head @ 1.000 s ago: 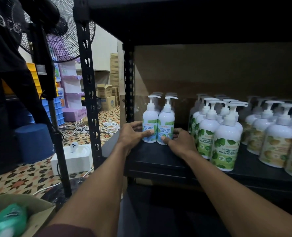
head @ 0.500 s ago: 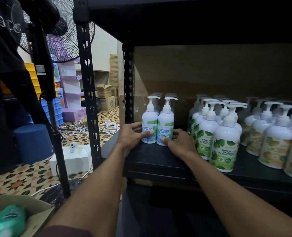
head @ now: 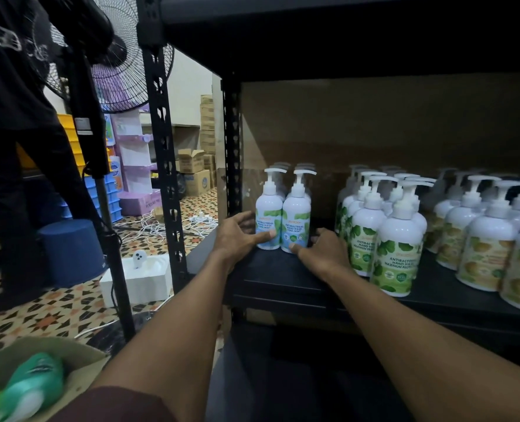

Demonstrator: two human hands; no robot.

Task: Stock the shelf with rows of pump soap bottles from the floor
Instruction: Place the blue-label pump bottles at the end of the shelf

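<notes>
Two Cool Mint bottles stand upright, side by side and touching, near the front left of the black shelf, with more pump heads of the same kind just visible behind them. We have our left hand against the left bottle, thumb pressed on its lower label, fingers curled round its left side; grip looks closed on it. Our right hand is at the right bottle's base, thumb tip touching the lower front, fingers bent beside it toward the green row; we cannot tell if that grip really clamps or just rests. Gap of bare shelf to the right, then a row of green-leaf bottles running front to back, then rows of yellow-label bottles further right. Shelf upright stands left of our hands. Beyond it patterned tile floor, white cables, a standing fan, a blue tub, a person in black. Bottom left, an open cardboard box with a green pouch inside
</notes>
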